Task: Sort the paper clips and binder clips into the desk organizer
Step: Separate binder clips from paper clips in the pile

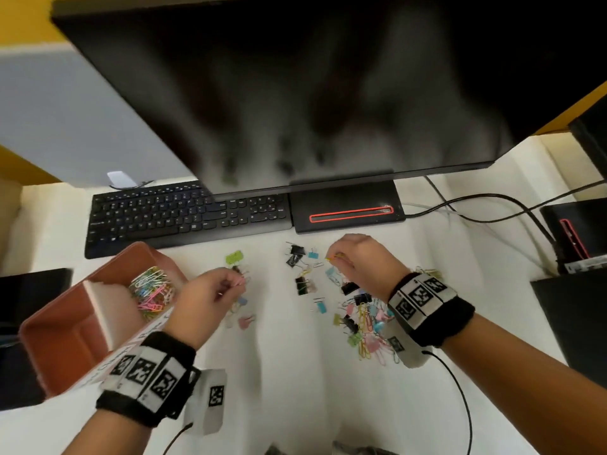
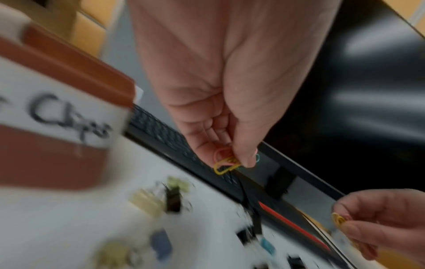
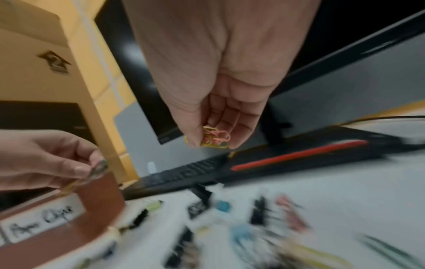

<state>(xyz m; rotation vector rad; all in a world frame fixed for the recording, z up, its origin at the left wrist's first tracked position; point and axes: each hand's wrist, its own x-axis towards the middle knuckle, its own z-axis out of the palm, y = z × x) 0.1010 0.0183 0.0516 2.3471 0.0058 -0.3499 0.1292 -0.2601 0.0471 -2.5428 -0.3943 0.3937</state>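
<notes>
A brown desk organizer (image 1: 65, 326) stands at the left of the white desk, and its far compartment holds a heap of coloured paper clips (image 1: 152, 292). My left hand (image 1: 230, 285) hovers just right of it and pinches a few paper clips (image 2: 226, 162), pink and yellow among them. Over the scattered clips my right hand (image 1: 336, 257) pinches a small bunch of yellow and pink paper clips (image 3: 215, 137). Black binder clips (image 1: 297, 256) and pastel ones lie between the hands. A mixed pile of clips (image 1: 368, 323) lies under my right wrist.
A black keyboard (image 1: 184, 215) and the monitor stand's base (image 1: 348, 208) lie behind the clips, with the large monitor (image 1: 295, 93) overhead. Cables (image 1: 476, 208) run at the right. The organizer carries a white handwritten label (image 2: 57, 112). Dark objects sit at both desk sides.
</notes>
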